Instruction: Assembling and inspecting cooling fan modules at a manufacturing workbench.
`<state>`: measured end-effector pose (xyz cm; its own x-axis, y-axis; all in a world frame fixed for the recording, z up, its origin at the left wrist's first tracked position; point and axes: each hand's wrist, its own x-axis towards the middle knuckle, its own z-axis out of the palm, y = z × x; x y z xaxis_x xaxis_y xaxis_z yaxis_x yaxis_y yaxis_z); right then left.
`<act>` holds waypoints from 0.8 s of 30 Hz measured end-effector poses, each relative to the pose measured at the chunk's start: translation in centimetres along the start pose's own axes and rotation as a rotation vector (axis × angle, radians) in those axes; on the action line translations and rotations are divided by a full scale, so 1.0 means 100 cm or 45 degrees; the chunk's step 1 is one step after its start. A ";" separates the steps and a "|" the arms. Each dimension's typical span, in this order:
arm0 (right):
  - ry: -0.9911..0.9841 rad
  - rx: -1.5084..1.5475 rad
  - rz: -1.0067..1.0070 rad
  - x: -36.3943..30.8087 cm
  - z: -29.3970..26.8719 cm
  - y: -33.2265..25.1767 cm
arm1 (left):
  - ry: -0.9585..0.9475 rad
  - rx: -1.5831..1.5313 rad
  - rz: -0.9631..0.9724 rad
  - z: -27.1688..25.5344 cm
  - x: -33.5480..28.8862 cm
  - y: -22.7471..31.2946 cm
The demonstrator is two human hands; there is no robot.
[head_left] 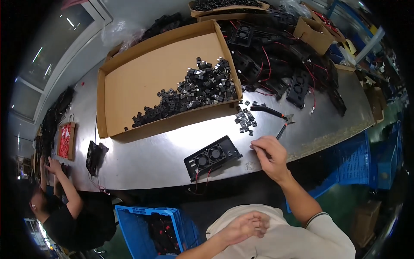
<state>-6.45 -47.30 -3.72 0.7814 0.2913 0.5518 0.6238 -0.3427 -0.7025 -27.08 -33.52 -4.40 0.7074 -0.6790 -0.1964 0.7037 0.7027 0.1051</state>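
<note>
My right hand (271,159) is over the near edge of the table, thumb and fingertips pinched together. What sits between those fingertips, if anything, is too small to make out. Just left of it lies a black plastic housing (222,146) with two round fans and thin red wires over the table edge. Beyond the hand, a pair of cutting pliers (268,110) with black handles rests with its jaws to the right. Several small black square pieces (245,120) are scattered beside the pliers. My left hand (248,226) hovers before my body, fingers loosely bent and apart, nothing seen in it.
A shallow cardboard tray (142,71) holds a heap of small black parts (202,84). More black fan housings (297,86) with red wires pile up at the back right. Blue crates (144,211) stand below the table edge. Another person (64,194) works at far left.
</note>
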 end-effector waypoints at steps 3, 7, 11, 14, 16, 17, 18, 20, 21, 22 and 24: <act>-0.002 0.001 -0.004 -0.003 -0.001 0.000 | -0.093 1.123 0.254 0.019 0.001 0.029; -0.025 0.005 0.010 -0.004 -0.005 0.002 | 0.338 2.295 0.813 0.048 0.010 0.091; -0.039 0.022 0.011 -0.008 -0.006 0.001 | 0.900 2.691 1.091 0.053 0.021 0.136; 0.012 0.110 0.111 -0.009 -0.001 0.000 | 1.003 2.859 0.885 0.051 0.021 0.154; 0.008 0.116 0.127 -0.008 -0.002 -0.002 | 1.216 3.164 0.492 0.057 0.019 0.157; 0.011 0.121 0.139 -0.007 -0.002 -0.004 | 1.177 3.120 0.496 0.050 0.018 0.158; 0.005 0.124 0.138 -0.007 -0.003 -0.004 | 1.186 3.115 0.495 0.047 0.017 0.156; -0.053 0.074 0.065 -0.005 -0.004 -0.003 | 1.204 3.046 0.488 0.044 0.018 0.155; -0.055 0.076 0.058 -0.001 -0.003 -0.004 | 1.213 3.045 0.494 0.043 0.019 0.155; -0.126 0.093 0.027 0.003 -0.004 -0.006 | 1.202 3.035 0.521 0.041 0.020 0.153; -0.203 0.108 -0.008 0.017 -0.007 -0.013 | 1.198 3.019 0.552 0.036 0.020 0.153</act>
<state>-5.93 -47.01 -1.56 0.7610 0.4332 0.4830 0.6198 -0.2655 -0.7385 -14.70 -24.92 0.34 0.9997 -0.0021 0.0260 -0.0126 -0.9108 0.4127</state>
